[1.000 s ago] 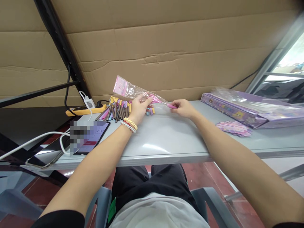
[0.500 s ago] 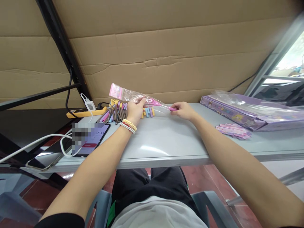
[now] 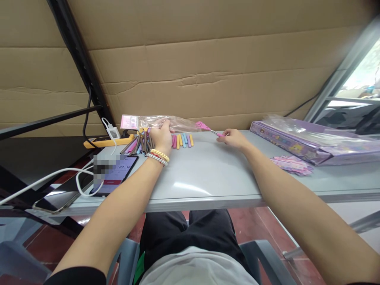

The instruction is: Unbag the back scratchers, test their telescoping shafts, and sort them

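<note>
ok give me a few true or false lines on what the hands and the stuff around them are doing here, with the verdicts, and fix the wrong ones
1. The left hand holds a clear plastic bag. True.
2. The pink back scratcher lies wholly inside the bag. False: its handle is outside, held by the right hand.
3. A pile of pink cards lies on the near side of the purple box. True.
4. The purple box is left of both hands. False: it is to their right.
5. The bracelets are on the right wrist. False: the bracelets are on the left wrist.
</note>
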Tool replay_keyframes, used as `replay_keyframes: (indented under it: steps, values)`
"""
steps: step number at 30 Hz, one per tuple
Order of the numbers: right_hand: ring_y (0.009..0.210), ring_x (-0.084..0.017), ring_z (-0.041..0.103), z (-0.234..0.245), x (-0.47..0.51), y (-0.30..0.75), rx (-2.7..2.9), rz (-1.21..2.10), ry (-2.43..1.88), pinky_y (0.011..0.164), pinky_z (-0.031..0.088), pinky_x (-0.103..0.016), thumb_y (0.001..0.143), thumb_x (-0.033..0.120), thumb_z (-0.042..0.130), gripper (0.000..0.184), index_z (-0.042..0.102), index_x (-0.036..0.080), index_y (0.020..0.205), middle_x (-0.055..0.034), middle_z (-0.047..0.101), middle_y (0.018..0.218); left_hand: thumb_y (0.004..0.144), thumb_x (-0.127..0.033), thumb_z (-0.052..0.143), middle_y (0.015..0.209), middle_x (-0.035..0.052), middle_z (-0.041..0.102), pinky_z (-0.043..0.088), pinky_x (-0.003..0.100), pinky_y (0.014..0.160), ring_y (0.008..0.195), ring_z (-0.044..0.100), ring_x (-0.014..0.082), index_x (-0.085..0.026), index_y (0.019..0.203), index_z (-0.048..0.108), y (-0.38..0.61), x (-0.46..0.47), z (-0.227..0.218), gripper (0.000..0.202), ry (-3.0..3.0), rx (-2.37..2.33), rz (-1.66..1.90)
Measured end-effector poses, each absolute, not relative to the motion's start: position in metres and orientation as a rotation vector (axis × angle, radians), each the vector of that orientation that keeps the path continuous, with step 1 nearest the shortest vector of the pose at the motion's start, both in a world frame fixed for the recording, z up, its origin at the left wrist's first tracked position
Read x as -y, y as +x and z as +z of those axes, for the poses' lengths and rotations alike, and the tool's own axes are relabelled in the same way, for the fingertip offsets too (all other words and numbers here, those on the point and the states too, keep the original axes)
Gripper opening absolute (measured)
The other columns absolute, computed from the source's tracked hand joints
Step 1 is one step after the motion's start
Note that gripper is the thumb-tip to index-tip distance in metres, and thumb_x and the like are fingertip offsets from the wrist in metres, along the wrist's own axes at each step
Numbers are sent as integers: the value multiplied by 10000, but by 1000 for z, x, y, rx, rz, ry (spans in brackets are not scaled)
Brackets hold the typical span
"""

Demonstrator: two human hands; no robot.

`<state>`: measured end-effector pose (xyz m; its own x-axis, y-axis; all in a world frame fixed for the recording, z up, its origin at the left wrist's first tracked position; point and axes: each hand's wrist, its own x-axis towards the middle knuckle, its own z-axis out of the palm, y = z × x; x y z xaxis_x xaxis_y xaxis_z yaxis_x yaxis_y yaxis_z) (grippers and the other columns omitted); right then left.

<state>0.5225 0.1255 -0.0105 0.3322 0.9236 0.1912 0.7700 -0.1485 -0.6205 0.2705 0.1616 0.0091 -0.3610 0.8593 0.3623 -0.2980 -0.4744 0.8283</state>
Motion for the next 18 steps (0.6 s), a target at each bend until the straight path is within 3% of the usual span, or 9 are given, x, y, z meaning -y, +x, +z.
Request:
replay_keyframes:
  steps: [6,12,18]
  values:
    - [654,-149,522,-10,-126,522,1466,236,-2073,550,340,-255,657,401,630,241,523,192,709,-38,629,766,668,-227,523,492,-61,507,341,192,361,357,472,83,-172,680,503,268,-162,12,59,993,-827,1878]
    - [635,-153,524,-6,-121,517,1522,231,-2207,524,340,-256,629,341,661,204,524,190,645,-49,622,749,642,-235,592,459,-42,490,324,188,353,367,470,76,-170,553,460,274,-145,8,172,1243,-706,1475]
    - [652,-153,548,-7,-123,519,1581,287,-2235,536,366,-251,634,366,698,239,530,197,648,-33,629,729,658,-271,656,557,2,576,409,204,426,450,530,88,-146,650,546,279,-139,-1,167,1511,-653,1040]
